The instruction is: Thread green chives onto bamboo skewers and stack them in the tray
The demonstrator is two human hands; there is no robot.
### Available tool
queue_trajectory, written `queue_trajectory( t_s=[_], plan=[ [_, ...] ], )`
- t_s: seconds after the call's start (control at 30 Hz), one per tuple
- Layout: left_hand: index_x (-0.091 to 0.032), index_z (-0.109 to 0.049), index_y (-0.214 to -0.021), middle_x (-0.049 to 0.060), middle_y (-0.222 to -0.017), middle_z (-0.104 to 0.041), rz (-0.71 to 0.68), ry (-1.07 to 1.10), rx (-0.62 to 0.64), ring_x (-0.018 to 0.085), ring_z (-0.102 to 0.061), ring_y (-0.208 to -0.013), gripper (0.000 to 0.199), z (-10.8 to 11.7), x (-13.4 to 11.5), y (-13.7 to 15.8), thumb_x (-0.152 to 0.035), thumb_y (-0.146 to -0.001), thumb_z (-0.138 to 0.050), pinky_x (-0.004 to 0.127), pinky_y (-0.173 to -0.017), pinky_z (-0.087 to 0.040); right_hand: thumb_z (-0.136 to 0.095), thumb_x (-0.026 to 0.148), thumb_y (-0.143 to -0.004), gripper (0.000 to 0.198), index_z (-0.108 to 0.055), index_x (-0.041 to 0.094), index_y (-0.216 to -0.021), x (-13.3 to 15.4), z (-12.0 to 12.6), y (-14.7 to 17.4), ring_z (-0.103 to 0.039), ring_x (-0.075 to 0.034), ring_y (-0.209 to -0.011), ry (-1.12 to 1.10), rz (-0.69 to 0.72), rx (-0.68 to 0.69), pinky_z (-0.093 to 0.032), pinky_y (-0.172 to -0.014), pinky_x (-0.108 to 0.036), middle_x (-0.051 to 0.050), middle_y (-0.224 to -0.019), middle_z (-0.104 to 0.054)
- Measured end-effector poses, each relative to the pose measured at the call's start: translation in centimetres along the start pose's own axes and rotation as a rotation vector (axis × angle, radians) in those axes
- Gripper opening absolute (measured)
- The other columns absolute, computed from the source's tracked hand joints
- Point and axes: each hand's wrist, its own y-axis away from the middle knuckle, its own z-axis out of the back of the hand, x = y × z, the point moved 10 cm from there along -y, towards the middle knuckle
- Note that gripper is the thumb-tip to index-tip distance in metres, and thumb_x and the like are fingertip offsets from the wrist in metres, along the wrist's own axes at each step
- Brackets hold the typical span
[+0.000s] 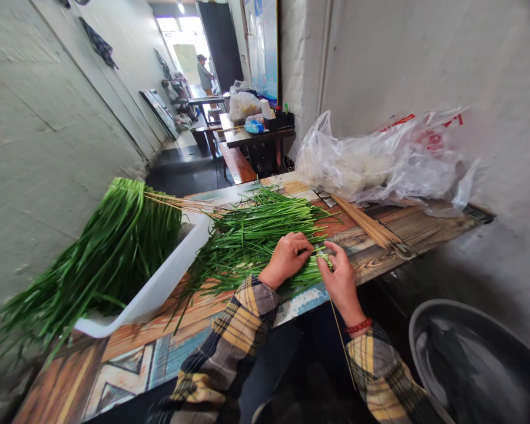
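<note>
Loose green garlic chives [265, 227] lie in a pile across the wood-patterned table, cut ends toward the right. My left hand [288, 259] is at the near right of the pile, fingers closed on a chive stalk [318, 248]. Beside it, my right hand [339, 280] pinches a thin bamboo skewer [343, 344] that slants down toward my lap. Pale chive ends lie between the two hands; the skewer's tip is hidden there. To the left, a white tray [159, 288] holds a thick heap of chives [128, 247], with several skewer ends [181, 202] sticking out rightward.
A bundle of bamboo skewers [366, 224] lies at the table's right, before clear plastic bags [380, 159] against the wall. A grey basin [424, 335] is low at the right. Farther back are another table [241, 138], a bench [237, 164] and a person [204, 73] near the doorway.
</note>
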Motion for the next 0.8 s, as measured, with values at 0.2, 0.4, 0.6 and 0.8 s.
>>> queue_trajectory(
  t_s=[0.2,0.4,0.6,0.8],
  plan=[
    [-0.019,-0.07,-0.081,0.003,-0.082,-0.065,0.006,-0.029,0.0,0.016,-0.056,-0.082,0.017,0.2,-0.2,0.1,-0.012,-0.08,-0.054,0.029,-0.078,-0.043,-0.051,0.038,-0.084,0.037,-0.058,0.017,-0.114,0.8,0.1,0.0,-0.049,-0.014,-0.056,0.027,0.033,0.022,-0.04,-0.058,-0.027,0.004,-0.06,-0.049],
    [-0.02,-0.071,-0.083,0.004,-0.085,-0.065,-0.013,-0.139,0.035,0.017,-0.054,-0.081,0.022,0.3,-1.2,0.3,-0.012,-0.079,-0.051,0.03,-0.078,-0.041,-0.053,0.037,-0.084,0.032,-0.058,0.018,-0.108,0.3,0.0,0.0,-0.053,-0.015,-0.061,0.015,0.023,0.007,-0.043,-0.062,-0.027,0.001,-0.069,-0.058],
    [-0.02,-0.072,-0.08,0.004,-0.085,-0.065,-0.053,-0.167,0.115,0.017,-0.054,-0.081,0.023,-0.5,-1.9,0.4,-0.01,-0.074,-0.052,0.031,-0.078,-0.041,-0.055,0.038,-0.083,0.026,-0.056,0.018,-0.1,-0.6,-0.4,0.0,-0.063,-0.02,-0.086,-0.08,0.011,0.002,-0.049,-0.079,-0.033,-0.008,-0.095,-0.067],
    [-0.018,-0.071,-0.093,0.004,-0.084,-0.064,0.123,-0.09,-0.092,0.016,-0.057,-0.081,0.029,1.3,1.9,0.2,-0.008,-0.08,-0.047,0.028,-0.077,-0.045,-0.055,0.041,-0.084,0.032,-0.057,0.017,-0.105,-0.6,-0.3,0.0,-0.064,-0.021,-0.084,-0.034,0.005,0.01,-0.049,-0.076,-0.034,-0.009,-0.095,-0.068]
  ],
)
